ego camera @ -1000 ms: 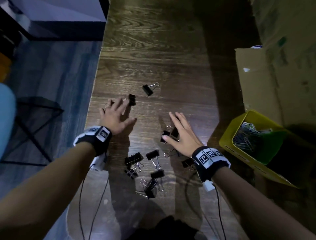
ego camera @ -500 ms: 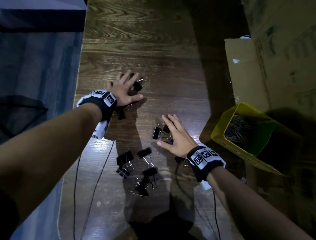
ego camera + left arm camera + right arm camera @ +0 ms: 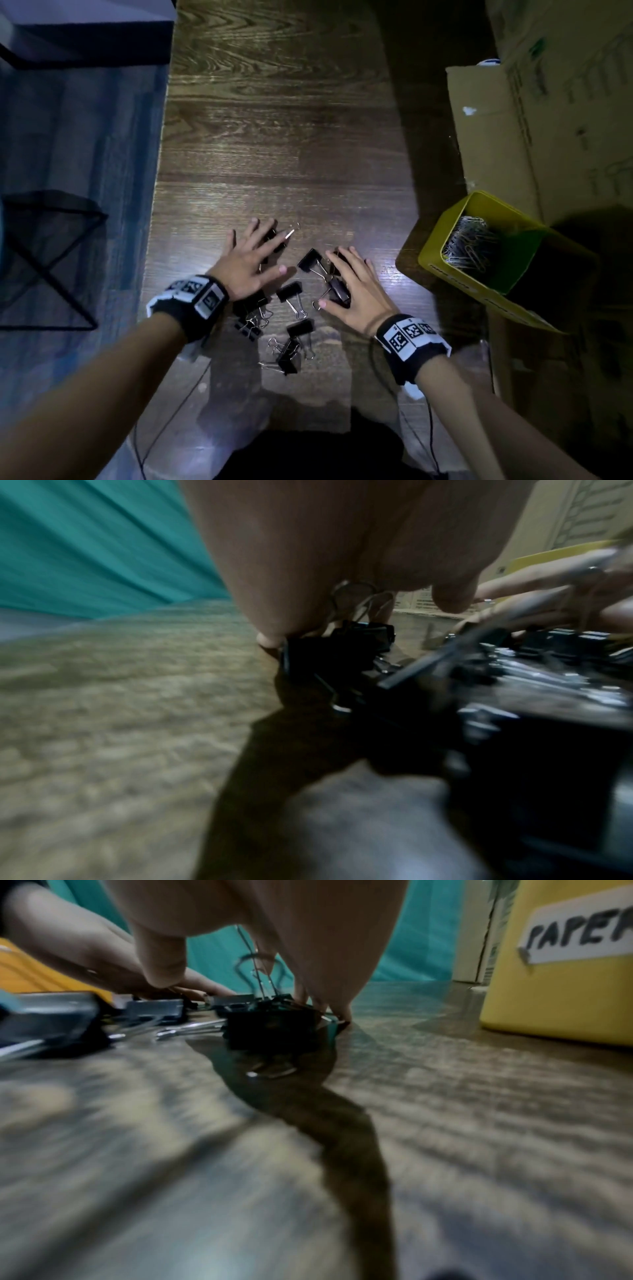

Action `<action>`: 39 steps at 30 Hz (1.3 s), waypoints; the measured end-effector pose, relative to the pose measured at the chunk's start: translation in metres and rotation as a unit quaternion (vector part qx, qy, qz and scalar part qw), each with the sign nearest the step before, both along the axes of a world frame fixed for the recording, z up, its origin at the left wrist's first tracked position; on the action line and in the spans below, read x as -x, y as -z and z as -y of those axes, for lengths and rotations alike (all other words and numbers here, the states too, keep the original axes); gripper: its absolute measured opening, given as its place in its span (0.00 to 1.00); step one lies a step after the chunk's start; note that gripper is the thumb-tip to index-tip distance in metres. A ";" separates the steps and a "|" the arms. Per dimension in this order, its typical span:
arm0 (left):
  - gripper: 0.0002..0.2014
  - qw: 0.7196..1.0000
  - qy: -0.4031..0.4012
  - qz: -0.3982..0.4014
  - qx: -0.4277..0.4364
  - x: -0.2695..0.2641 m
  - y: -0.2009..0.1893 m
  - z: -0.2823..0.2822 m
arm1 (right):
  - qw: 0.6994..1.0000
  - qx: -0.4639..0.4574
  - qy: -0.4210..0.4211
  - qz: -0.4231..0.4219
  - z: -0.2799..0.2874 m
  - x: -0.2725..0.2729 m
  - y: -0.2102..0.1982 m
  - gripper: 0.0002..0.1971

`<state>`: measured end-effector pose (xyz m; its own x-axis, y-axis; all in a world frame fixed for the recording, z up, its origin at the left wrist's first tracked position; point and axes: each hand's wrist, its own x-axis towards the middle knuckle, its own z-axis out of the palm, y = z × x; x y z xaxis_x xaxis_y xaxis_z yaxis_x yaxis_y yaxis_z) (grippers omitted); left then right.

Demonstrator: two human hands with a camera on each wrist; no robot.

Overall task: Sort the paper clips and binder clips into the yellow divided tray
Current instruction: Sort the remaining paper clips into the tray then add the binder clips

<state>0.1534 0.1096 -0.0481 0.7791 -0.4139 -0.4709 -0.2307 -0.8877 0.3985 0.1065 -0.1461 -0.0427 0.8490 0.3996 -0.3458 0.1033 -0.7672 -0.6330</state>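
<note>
Now both hands lie flat, fingers spread wide, on the tabletop (image 3: 274, 137); the left hand (image 3: 251, 262) covers a binder clip, the right hand (image 3: 352, 291) rests on others; more binder clips (image 3: 291, 342) lie near; the yellow divided tray (image 3: 442, 274), right, holds paper clips (image 3: 471, 245).

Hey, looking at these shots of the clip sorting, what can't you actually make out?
- Yellow divided tray: second compartment, head view, lost in shadow.
- Tray label, right wrist view: reads "PAPER", the rest cut by the edge.
- Binder clips under the right hand: count hidden by fingers.
- Left wrist view: nearest clips blurred.
</note>
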 end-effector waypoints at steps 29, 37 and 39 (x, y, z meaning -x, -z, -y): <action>0.37 0.977 -0.180 0.043 0.103 0.131 -0.014 0.045 | 0.990 0.107 -0.091 -0.028 -0.008 0.067 -0.002 0.40; 0.25 0.981 -0.179 0.024 0.067 0.098 -0.028 0.038 | 0.998 0.058 0.003 0.024 -0.006 0.061 -0.015 0.18; 0.15 0.978 -0.195 0.039 0.068 0.095 -0.028 0.043 | 0.998 0.047 0.017 0.035 -0.005 0.059 -0.020 0.14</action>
